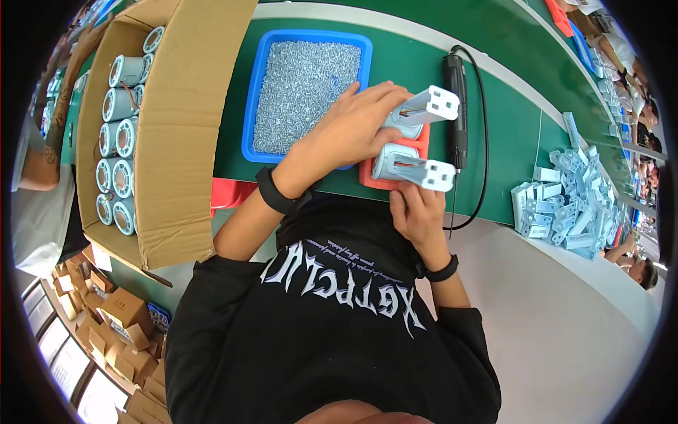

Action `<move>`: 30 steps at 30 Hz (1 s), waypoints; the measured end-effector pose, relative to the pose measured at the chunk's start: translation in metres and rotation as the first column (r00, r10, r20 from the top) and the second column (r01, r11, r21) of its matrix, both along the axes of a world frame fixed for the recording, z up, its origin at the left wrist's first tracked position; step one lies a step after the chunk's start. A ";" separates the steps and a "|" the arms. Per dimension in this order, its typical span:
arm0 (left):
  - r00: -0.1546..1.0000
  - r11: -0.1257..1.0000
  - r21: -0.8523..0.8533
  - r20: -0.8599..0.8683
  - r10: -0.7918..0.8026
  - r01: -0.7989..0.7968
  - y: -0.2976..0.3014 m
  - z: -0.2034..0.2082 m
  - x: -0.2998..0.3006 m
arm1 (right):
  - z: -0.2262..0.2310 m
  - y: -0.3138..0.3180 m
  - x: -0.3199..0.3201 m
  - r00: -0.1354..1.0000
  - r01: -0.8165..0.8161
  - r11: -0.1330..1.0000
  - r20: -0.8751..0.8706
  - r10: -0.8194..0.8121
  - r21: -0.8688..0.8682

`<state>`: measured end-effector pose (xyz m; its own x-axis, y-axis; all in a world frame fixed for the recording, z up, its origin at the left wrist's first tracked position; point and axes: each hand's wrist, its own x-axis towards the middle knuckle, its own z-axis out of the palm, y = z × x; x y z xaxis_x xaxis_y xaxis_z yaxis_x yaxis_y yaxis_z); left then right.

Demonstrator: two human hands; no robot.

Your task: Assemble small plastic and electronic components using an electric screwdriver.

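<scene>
Two light-blue, handle-shaped plastic housings with round motor ends sit side by side in a red fixture (366,174) at the table edge. My left hand (353,126) reaches over the fixture, fingers and thumb closed about the round end of the far housing (431,106). Below the near housing (417,168), my right hand (421,215) has its fingers bent against the handle; their tips are partly hidden. Thin coloured wires show inside both housings. A black electric screwdriver (455,113) with a long thin bit lies just right of the fixture.
A blue tray (248,106) full of small screws lies left of the fixture. Further left stands an open cardboard box (180,134) of round motors (121,179). Loose light-blue plastic parts (565,201) are heaped at right. The screwdriver's black cable (485,141) loops over the green table.
</scene>
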<state>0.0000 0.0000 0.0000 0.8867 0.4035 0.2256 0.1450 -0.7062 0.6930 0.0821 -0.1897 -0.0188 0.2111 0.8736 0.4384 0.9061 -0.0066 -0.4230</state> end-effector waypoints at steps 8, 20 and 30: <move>0.992 0.994 0.031 0.080 0.102 -0.105 -0.001 -0.002 0.007 | 0.059 0.024 0.068 0.921 0.246 0.905 -0.207 -0.330 -0.348; 0.979 0.966 -0.200 0.081 0.185 -0.166 0.025 0.022 -0.034 | 0.042 0.042 0.163 0.019 0.104 0.994 -0.999 0.041 0.043; 0.938 0.983 0.010 -0.295 0.179 -0.185 0.011 -0.001 -0.058 | 0.211 0.007 0.176 -0.098 0.160 0.563 -0.554 0.827 0.811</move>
